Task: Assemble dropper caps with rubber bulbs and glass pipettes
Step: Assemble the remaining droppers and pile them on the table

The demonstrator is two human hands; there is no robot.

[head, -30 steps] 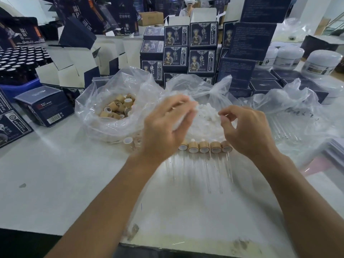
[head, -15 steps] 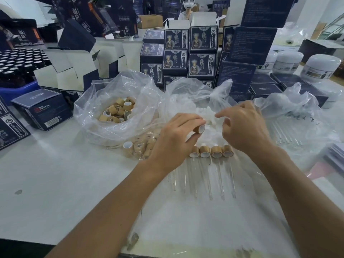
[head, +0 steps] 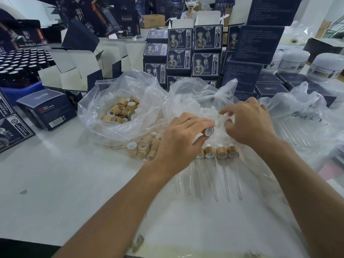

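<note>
My left hand (head: 179, 140) holds a bamboo dropper cap (head: 208, 131) between thumb and fingers, its white-lined opening facing right. My right hand (head: 245, 123) reaches into a clear bag of white rubber bulbs (head: 208, 113), fingers curled among them; whether it pinches one I cannot tell. In front of my hands lies a row of assembled droppers (head: 221, 152) with bamboo caps, their glass pipettes (head: 226, 181) pointing toward me. A clear bag of loose bamboo caps (head: 122, 109) sits at the left, and more caps (head: 143, 148) lie under its plastic.
Loose glass pipettes in a clear bag (head: 296, 131) lie at the right. Dark blue cartons (head: 193, 53) stack behind the bags. White jars (head: 327, 66) stand far right. A blue crate of dark bottles (head: 16, 66) sits far left. Another person (head: 189, 8) sits opposite.
My left hand has brought a bamboo cap up and toward the bulb bag. My right hand moved forward into the bulbs.
</note>
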